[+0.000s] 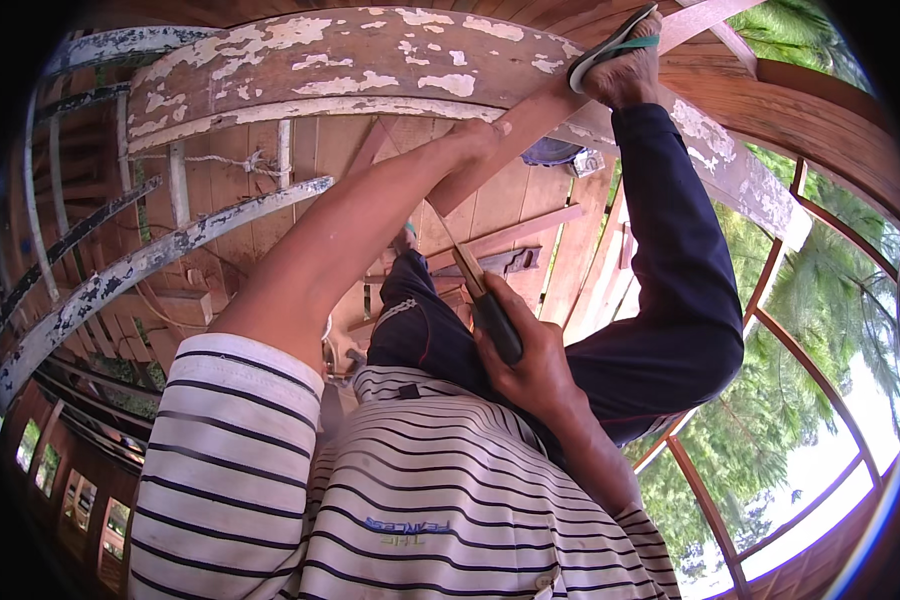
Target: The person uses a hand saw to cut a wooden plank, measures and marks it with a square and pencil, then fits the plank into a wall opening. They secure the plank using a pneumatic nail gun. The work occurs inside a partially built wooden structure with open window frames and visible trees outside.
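A reddish-brown plank slants across a beam with peeling white paint. My left hand is closed over the plank near its lower end, its fingers mostly hidden. In my right hand, wrapped by the fingers, is a black-handled tool with a tan section and a thin blade. The blade points up toward the plank's near end; whether it touches cannot be made out. My foot in a green-strapped sandal presses on the plank further up.
On the slatted floor below lie a handsaw and a narrow wood strip. A dark blue round object sits under the beam. Curved, paint-worn rails stand at left. Wooden railing and greenery are at right.
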A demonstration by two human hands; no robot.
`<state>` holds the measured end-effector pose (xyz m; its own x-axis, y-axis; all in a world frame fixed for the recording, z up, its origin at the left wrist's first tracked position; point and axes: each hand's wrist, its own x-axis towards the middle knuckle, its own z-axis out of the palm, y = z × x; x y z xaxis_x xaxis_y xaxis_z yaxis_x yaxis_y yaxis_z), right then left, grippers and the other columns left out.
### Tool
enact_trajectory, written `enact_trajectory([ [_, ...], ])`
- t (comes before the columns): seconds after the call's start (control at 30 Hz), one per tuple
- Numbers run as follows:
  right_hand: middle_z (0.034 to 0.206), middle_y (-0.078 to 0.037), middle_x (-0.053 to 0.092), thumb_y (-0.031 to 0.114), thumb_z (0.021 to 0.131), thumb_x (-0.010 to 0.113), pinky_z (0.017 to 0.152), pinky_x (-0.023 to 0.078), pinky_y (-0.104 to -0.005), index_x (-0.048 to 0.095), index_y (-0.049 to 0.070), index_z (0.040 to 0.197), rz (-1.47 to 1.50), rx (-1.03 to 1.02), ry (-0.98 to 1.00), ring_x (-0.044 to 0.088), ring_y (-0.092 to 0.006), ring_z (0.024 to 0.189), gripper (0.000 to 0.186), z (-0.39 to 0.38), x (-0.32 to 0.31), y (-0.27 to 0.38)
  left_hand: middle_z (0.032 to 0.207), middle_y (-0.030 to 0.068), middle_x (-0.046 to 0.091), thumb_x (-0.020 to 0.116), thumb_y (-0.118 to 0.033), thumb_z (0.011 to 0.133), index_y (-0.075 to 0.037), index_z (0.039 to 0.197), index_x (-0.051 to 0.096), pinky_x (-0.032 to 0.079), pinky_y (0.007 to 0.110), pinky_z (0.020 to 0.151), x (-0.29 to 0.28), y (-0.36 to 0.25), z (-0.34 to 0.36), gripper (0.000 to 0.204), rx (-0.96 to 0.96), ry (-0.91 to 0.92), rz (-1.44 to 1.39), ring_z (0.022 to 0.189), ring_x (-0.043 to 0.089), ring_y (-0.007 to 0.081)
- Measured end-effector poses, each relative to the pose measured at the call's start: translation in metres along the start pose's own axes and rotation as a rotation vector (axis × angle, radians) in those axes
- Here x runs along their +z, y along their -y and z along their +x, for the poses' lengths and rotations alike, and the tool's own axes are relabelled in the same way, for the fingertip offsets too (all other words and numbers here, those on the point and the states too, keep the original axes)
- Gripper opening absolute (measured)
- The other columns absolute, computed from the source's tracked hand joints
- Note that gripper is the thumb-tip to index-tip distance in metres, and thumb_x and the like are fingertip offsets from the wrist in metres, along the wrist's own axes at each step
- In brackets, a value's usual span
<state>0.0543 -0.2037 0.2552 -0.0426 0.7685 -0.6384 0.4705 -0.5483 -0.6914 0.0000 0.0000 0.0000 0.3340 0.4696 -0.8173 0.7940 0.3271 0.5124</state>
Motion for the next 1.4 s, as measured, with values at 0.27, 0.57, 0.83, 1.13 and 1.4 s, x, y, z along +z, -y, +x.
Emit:
enact_trajectory([
  [0.27,0.098,-0.025,0.069,0.004,0.087,0.069,0.069,0.055,-0.0413,0.046,0.007,0.144,0.038,-0.091,-0.112,0.070,-0.0405,0.081,0.062,-0.029,-0.017,-0.002,0.137,0.0348,0.053,0.038,-0.057,0.103,0.014,0.131,0.055,0.039,0.045,0.109,-0.003,-0.012,0.001,0.078,0.099,-0.034,-0.012,0.133,0.050,0.0427],
  [0.57,0.117,-0.028,0.067,0.001,0.087,0.069,0.090,0.056,-0.0353,0.042,-0.003,0.145,-0.098,-0.070,-0.020,0.069,-0.0377,0.107,0.064,-0.098,-0.052,0.029,0.139,0.0327,0.053,0.039,-0.053,0.104,0.009,0.133,0.055,0.040,0.044,0.109,0.000,-0.007,0.004,0.071,0.063,-0.003,-0.046,0.132,0.051,0.0411],
  [0.83,0.093,-0.024,0.069,0.005,0.087,0.069,0.066,0.054,-0.0422,0.045,0.004,0.143,-0.017,-0.075,-0.071,0.070,-0.0404,0.077,0.061,0.013,-0.004,0.003,0.142,0.0322,0.050,0.039,-0.056,0.103,0.010,0.136,0.052,0.040,0.046,0.110,0.002,-0.008,-0.001,0.075,0.033,0.029,-0.047,0.134,0.049,0.0424],
  [1.13,0.101,-0.024,0.069,0.006,0.088,0.069,0.070,0.056,-0.0369,0.045,0.007,0.145,-0.041,-0.027,-0.091,0.073,-0.0378,0.083,0.062,0.023,0.004,-0.011,0.142,0.0335,0.049,0.040,-0.059,0.101,0.009,0.137,0.052,0.040,0.047,0.110,0.007,-0.012,-0.002,0.077,0.043,0.023,-0.030,0.134,0.049,0.0433],
  [1.4,0.118,-0.028,0.066,0.000,0.086,0.068,0.089,0.056,-0.0359,0.044,0.000,0.145,-0.129,-0.056,-0.035,0.069,-0.0371,0.107,0.064,-0.099,-0.050,0.023,0.140,0.0332,0.051,0.039,-0.059,0.101,0.009,0.133,0.056,0.042,0.048,0.108,-0.010,-0.018,-0.015,0.077,0.001,0.003,-0.065,0.130,0.052,0.0444],
])
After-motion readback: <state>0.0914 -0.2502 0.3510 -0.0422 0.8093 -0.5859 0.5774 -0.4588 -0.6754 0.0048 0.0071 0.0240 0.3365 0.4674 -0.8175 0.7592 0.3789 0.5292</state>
